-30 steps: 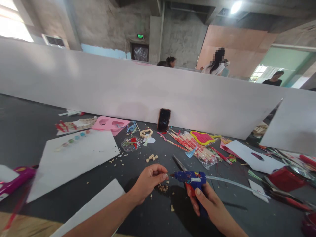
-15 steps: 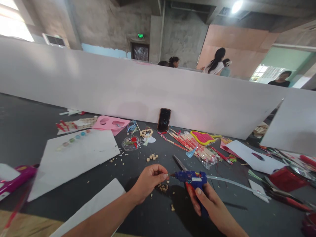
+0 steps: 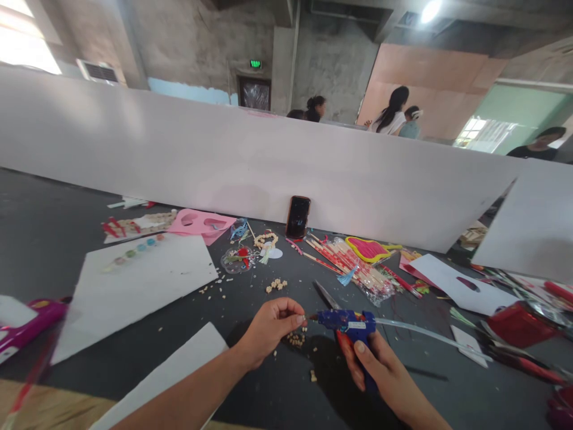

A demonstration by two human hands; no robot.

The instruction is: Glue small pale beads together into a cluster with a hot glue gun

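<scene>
On the dark tabletop (image 3: 45, 239), the right hand (image 3: 380, 367) has a closed grip around the handle of a blue hot glue gun (image 3: 347, 321), with the thumb lying along its side. The gun is held just above the tabletop, its nozzle pointing left and almost touching the fingertips (image 3: 298, 319) of the left hand (image 3: 268, 325). That hand's grip is pressed together in a pinch; whether anything lies between the fingers is too small to tell. A small heap of pale beads (image 3: 295, 340) sits just below the nozzle, and a clear cord (image 3: 421, 331) runs right from the gun. Scissors (image 3: 326, 295) lie just behind it. Farther off, a phone (image 3: 298, 217) leans against a white board (image 3: 224, 161), between a pink foam sheet (image 3: 201, 224) and a bagged bundle of chopsticks (image 3: 358, 269).
</scene>
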